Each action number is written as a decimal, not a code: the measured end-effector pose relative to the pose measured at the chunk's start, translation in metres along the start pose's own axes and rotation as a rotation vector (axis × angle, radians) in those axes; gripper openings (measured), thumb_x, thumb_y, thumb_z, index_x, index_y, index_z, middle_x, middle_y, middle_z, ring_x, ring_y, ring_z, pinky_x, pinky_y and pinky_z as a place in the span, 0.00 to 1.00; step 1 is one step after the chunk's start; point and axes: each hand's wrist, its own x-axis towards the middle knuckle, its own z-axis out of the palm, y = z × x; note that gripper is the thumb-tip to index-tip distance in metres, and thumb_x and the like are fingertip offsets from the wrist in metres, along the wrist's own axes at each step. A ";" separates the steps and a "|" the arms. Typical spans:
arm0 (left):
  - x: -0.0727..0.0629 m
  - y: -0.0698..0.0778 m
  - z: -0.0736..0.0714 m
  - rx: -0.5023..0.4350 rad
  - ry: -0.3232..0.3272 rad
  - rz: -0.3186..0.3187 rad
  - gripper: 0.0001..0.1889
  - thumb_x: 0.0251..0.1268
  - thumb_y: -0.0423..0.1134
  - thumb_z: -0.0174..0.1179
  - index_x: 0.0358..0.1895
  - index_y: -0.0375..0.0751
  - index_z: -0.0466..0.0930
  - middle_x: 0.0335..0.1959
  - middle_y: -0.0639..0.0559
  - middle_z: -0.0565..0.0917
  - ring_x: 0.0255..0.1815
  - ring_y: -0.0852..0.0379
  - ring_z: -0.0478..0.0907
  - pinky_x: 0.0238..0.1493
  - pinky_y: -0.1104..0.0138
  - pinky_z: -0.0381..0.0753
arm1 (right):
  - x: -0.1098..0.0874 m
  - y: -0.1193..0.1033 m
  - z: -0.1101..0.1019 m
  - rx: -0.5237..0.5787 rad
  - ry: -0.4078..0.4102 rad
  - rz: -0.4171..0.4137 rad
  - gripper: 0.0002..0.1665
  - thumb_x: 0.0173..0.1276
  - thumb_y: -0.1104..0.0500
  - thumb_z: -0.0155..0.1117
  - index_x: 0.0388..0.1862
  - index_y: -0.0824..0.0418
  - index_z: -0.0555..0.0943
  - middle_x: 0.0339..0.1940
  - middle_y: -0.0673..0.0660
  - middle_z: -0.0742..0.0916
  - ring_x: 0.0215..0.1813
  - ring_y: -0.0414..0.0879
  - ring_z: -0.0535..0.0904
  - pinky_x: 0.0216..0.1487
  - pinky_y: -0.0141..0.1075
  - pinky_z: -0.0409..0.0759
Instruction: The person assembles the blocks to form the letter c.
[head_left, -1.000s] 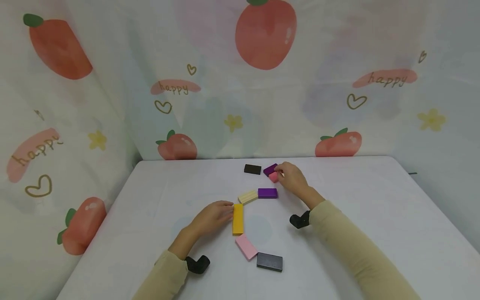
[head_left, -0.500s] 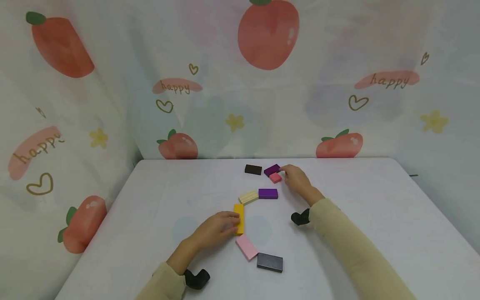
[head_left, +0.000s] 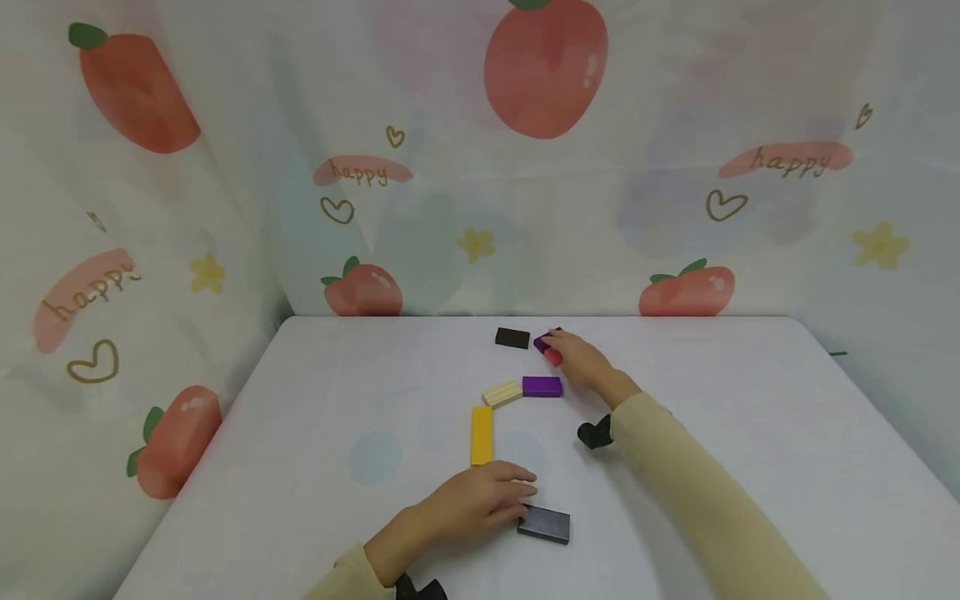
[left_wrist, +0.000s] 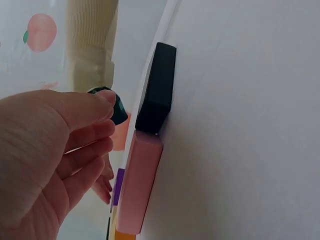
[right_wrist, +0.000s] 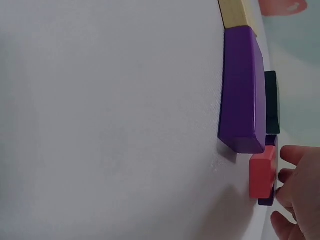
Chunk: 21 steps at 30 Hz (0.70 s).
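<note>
My left hand (head_left: 483,500) is over the pink block (left_wrist: 141,185), hiding it in the head view, with its fingertips by the dark grey block (head_left: 544,525). In the left wrist view its fingers are loosely bent and hold nothing, and the pink block stands end to end with the dark one. At the back of the table, my right hand (head_left: 581,360) reaches over a small coral block (head_left: 552,357) and a dark purple block (head_left: 540,343). The right wrist view has its fingers bent loosely beside the coral block (right_wrist: 262,172), apart from it.
A yellow block (head_left: 482,435), a pale wooden block (head_left: 502,393) and a purple block (head_left: 542,387) form a curve on the white table (head_left: 262,517). A black block (head_left: 512,337) lies near the back edge. A printed cloth (head_left: 450,100) hangs behind.
My left hand has moved from beside the yellow block toward the front and right, over the pink block. The right hand drew back slightly from the coral block, then moved left over it again.
</note>
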 end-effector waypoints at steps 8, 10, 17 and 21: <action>0.001 0.005 0.006 0.029 0.034 0.026 0.14 0.66 0.41 0.56 0.51 0.42 0.80 0.52 0.55 0.78 0.54 0.66 0.71 0.55 0.77 0.66 | -0.006 0.009 -0.006 -0.033 -0.035 0.030 0.26 0.67 0.71 0.49 0.65 0.67 0.66 0.66 0.66 0.66 0.66 0.62 0.59 0.64 0.52 0.58; 0.000 0.005 0.006 0.031 0.043 0.021 0.14 0.66 0.42 0.56 0.51 0.43 0.80 0.51 0.55 0.78 0.54 0.66 0.71 0.55 0.77 0.66 | -0.007 0.012 -0.007 -0.053 -0.027 0.036 0.24 0.68 0.69 0.48 0.64 0.68 0.67 0.66 0.66 0.67 0.66 0.62 0.60 0.64 0.52 0.58; 0.001 0.008 0.007 0.028 0.037 0.028 0.14 0.65 0.42 0.56 0.50 0.44 0.80 0.50 0.57 0.78 0.53 0.66 0.71 0.55 0.77 0.66 | -0.017 0.026 -0.009 -0.051 0.005 0.068 0.24 0.67 0.69 0.50 0.63 0.69 0.68 0.63 0.68 0.70 0.65 0.62 0.61 0.64 0.52 0.57; 0.003 0.011 0.008 0.034 0.027 0.044 0.14 0.65 0.42 0.57 0.50 0.44 0.80 0.50 0.57 0.78 0.53 0.66 0.71 0.56 0.77 0.65 | -0.026 0.034 -0.010 -0.038 0.064 0.090 0.23 0.65 0.71 0.51 0.60 0.71 0.71 0.59 0.69 0.73 0.62 0.64 0.65 0.62 0.54 0.60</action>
